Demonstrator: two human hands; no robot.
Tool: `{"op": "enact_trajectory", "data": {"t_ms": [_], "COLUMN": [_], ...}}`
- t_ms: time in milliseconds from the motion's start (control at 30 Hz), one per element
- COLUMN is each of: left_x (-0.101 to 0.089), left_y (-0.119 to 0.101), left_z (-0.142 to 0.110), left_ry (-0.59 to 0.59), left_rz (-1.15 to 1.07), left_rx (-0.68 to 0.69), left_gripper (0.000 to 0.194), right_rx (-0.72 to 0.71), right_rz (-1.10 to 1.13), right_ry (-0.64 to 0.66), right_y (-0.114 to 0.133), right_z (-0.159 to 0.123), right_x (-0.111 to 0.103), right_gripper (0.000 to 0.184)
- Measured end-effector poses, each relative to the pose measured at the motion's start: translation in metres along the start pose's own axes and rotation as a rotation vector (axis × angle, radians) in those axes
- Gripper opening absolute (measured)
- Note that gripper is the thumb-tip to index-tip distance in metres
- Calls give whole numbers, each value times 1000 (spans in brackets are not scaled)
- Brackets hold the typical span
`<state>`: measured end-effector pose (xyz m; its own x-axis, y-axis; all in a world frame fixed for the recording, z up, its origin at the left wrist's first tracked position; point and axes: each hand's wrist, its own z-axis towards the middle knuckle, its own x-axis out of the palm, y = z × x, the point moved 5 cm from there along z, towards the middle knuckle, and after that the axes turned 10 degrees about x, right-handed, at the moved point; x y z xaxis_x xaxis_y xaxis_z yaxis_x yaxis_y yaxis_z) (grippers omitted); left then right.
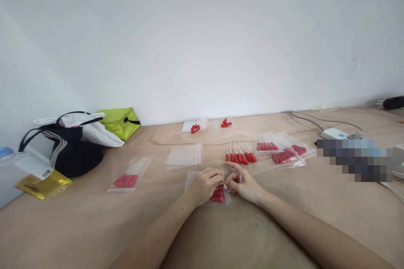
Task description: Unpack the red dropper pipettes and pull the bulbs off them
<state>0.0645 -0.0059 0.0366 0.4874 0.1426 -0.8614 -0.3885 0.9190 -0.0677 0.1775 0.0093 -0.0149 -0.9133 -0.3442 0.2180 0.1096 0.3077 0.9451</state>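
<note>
Head view: my left hand (206,185) lies over a clear bag (218,199) of red-tipped sticks on the near middle of the surface (94,227), its fingers bent and drawn together at the bag's upper right; whether they pinch the film I cannot tell. My right hand (243,183) is at the bag's right edge, index finger extended, thumb and remaining fingers curled inward; their grip is likewise unclear. Just beyond my right hand, a row of loose sticks (241,157) lies with red ends toward me. To its right rest overlapping filled bags (285,153); to its left, flat clear bags (183,155). Another filled bag (126,180) lies well to the left of my hands. Near the wall, small red pieces (195,127) lie on clear film. A black bag (80,159), a lime-green bag (116,119) and a container of yellow liquid (44,183) occupy the left side; a white power strip (333,134) lies at right.
</note>
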Motion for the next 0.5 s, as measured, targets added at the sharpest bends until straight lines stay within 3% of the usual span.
{"op": "enact_trajectory", "data": {"t_ms": [267,500], "left_x": [1,-2], "left_y": [-2,-1], "left_z": [1,0], "left_ry": [20,-74], "left_rz": [10,32], "left_rx": [5,64], "left_gripper": [22,26], "right_rx": [11,10], "right_rz": [-11,-33], "right_ry": [7,-6], "right_y": [3,4], "right_z": [-3,-4], "right_x": [0,1], "right_gripper": [70,68]}}
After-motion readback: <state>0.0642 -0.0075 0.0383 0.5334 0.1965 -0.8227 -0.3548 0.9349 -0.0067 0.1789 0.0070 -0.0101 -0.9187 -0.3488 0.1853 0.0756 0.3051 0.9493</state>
